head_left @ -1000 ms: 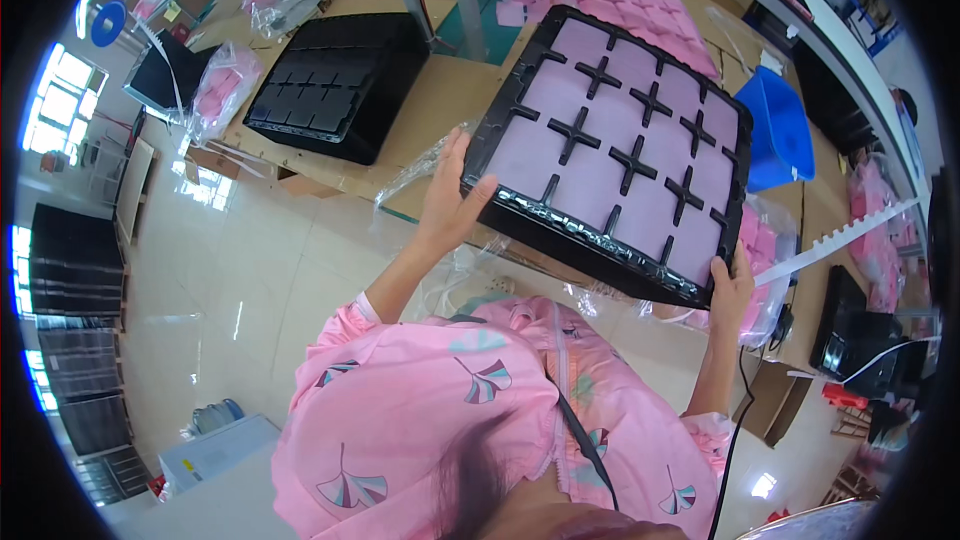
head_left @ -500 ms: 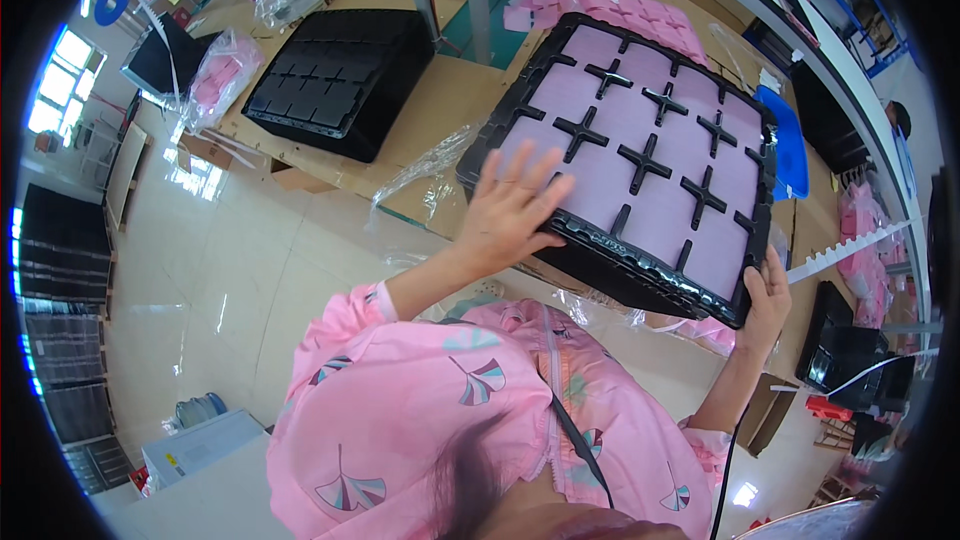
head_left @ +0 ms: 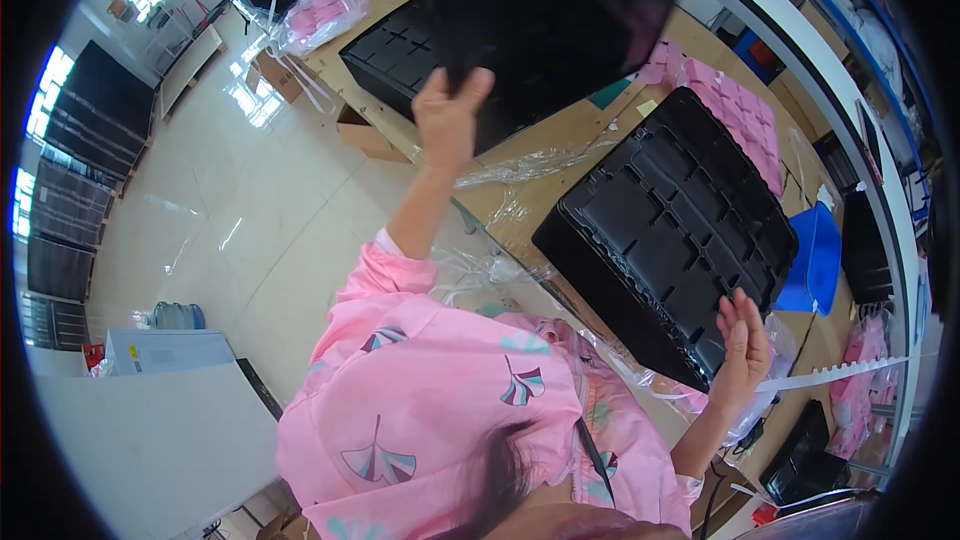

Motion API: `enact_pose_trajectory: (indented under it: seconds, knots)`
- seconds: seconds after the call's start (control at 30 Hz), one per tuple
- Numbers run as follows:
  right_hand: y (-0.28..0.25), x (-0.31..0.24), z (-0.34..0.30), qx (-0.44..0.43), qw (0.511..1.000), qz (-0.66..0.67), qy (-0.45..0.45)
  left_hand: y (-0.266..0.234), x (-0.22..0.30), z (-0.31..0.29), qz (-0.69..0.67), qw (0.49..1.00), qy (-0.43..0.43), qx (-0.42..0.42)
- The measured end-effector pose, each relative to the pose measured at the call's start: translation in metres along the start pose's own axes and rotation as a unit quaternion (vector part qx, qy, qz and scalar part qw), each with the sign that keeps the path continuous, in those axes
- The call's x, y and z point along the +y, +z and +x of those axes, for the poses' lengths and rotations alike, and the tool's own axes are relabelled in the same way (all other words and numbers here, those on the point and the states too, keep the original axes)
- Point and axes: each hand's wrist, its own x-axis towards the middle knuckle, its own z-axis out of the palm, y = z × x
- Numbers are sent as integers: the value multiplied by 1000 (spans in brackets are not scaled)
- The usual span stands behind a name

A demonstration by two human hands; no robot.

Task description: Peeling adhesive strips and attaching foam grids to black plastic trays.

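My left hand point(head_left: 447, 125) is raised with its thumb and fingers closed on the edge of a dark black plastic tray point(head_left: 560, 30). Tilted and slightly blurred, the tray fills the top middle of the view. To the right, a stack of black moulded trays point(head_left: 680, 230) with raised ridges sits at the table's front edge. My right hand point(head_left: 742, 350) is at the stack's near right corner, its fingers stretched out. Whether its fingertips touch the stack I cannot tell.
Another black tray stack point(head_left: 385, 55) stands on the brown table point(head_left: 500, 205), partly behind the raised tray. A blue bin point(head_left: 812, 260) and pink moulded sheets point(head_left: 735, 115) lie beyond the near stack. Clear plastic film point(head_left: 540, 168) trails across the table. A white metal frame point(head_left: 850, 90) arches at right.
The left hand has risen and now holds a black tray up at the top. The near stack's top, pink between black crosses before, now shows black. The view has shifted.
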Motion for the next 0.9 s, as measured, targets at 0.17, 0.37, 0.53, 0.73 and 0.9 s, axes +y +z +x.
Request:
enact_pose_trajectory:
  seconds: [0.17,0.37,0.53,0.73,0.9]
  knots:
    - [-4,9,-4,2,999,2,43,-76,-59,60,-251,959,-102,78]
    - [6,12,-8,-13,996,-19,90,-132,-156,128,-375,877,-249,164]
    - [8,20,-12,-25,993,-42,111,-166,-199,148,-307,875,-285,242]
    - [5,28,-18,-15,990,-69,123,-140,-195,144,-32,880,-291,374]
    - [5,29,-15,-16,989,-88,117,-153,-207,159,204,873,-283,341]
